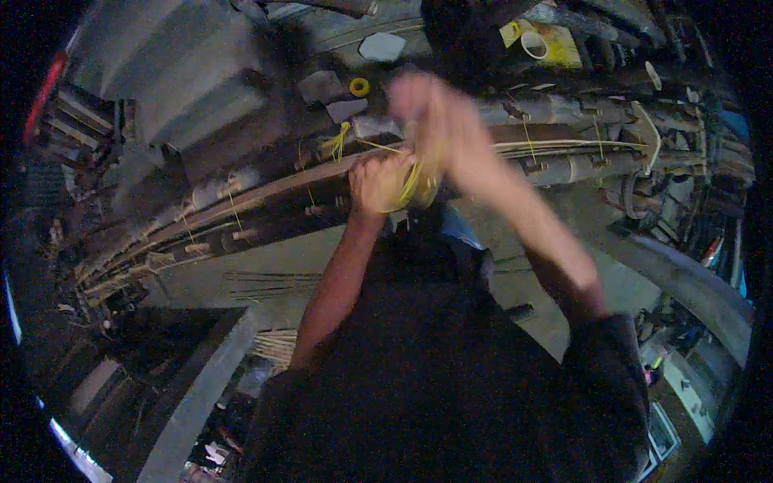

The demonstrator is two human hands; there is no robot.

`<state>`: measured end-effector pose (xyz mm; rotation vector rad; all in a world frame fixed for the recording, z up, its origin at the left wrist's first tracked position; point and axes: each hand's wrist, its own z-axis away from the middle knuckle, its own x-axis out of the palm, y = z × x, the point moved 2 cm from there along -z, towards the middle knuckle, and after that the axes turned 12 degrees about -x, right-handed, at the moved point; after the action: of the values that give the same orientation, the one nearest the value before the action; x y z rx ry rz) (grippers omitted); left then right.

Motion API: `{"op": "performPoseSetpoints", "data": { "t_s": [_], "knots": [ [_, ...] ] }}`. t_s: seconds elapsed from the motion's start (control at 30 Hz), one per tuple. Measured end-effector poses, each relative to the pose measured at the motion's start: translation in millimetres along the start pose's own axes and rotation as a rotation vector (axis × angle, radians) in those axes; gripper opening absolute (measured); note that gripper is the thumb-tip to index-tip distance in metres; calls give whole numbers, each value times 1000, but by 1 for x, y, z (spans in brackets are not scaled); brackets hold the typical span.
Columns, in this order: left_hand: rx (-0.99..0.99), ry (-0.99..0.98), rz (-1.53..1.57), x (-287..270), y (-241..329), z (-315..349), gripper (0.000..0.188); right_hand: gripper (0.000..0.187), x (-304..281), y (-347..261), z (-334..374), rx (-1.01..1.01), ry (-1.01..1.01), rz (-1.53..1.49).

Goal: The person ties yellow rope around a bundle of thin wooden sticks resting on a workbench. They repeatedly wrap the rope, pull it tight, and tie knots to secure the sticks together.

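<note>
My left hand is closed at the middle of a long wooden framework, its fingers curled. Yellow cord hangs in loops at its thumb side, seemingly gripped there. Just to the right and above, my right hand is smeared by motion, so its fingers and anything in them cannot be made out. A strand of the cord runs left to a yellow tuft on the framework. Thin yellow ties wrap the framework at several places along its length.
Beyond the framework lie a yellow ring-shaped roll, a pale flat piece and a white cup-like container. Grey beams stand at the lower left and right. Thin sticks lie on the floor.
</note>
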<state>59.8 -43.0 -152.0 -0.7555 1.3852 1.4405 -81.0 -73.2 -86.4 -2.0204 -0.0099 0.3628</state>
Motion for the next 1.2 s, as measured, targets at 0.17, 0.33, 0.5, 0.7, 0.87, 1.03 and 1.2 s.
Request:
{"op": "performPoseSetpoints", "data": {
  "t_s": [0.17,0.33,0.5,0.7,0.87,1.03,1.2],
  "knots": [
    [50,-124,674,-20,10,-18,37,23,85,23,137,232,-752,312],
    [-306,-473,930,-31,13,-82,40,24,79,0,121,220,-680,284],
    [-519,-179,1724,-49,-1,-67,42,22,61,14,118,384,-543,180],
    [152,-325,714,-70,54,-101,50,24,93,12,140,406,-352,363],
    [-66,-437,486,33,41,-172,53,19,103,2,140,496,-474,524],
    [191,-317,-166,1,6,-185,59,37,101,-7,128,356,-412,320],
    [237,-654,156,-51,-44,-114,36,49,64,-27,158,363,-112,168]
  ]
}}
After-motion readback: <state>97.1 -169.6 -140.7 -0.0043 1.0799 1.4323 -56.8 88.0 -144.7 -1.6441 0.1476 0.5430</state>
